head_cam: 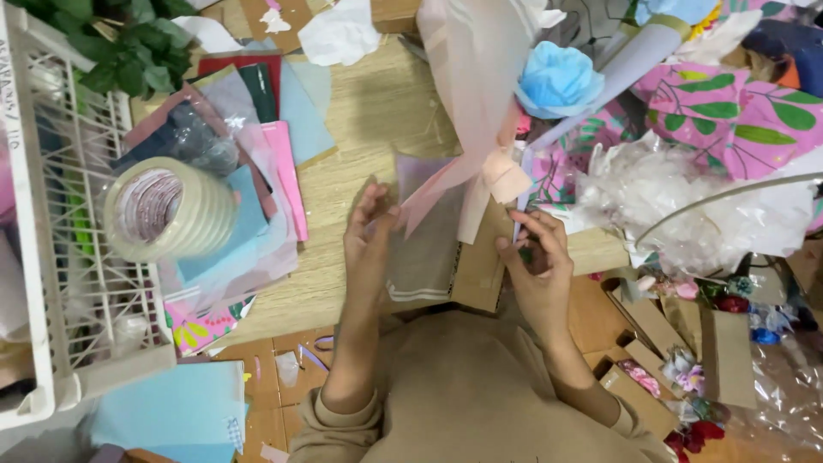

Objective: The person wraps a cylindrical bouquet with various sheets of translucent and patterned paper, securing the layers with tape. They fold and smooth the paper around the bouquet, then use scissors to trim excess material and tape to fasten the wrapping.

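My left hand (370, 244) pinches the left edge of a translucent wrapping sheet (426, 249) that hangs over the edge of the wooden table (377, 111). My right hand (537, 261) grips the base of a wrapped bouquet (480, 77) just below its peach ribbon bow (497, 176). The bouquet is cased in pale pink sheer paper and lies pointing away from me. A blue paper flower (557, 79) sits beside it to the right.
A stack of clear tape rolls (170, 208) rests on loose coloured paper sheets (257, 146) at left. A white plastic crate (60, 257) stands far left. Crumpled cellophane (677, 201), floral wrapping paper (729, 111) and small cardboard boxes with flowers (677, 360) crowd the right.
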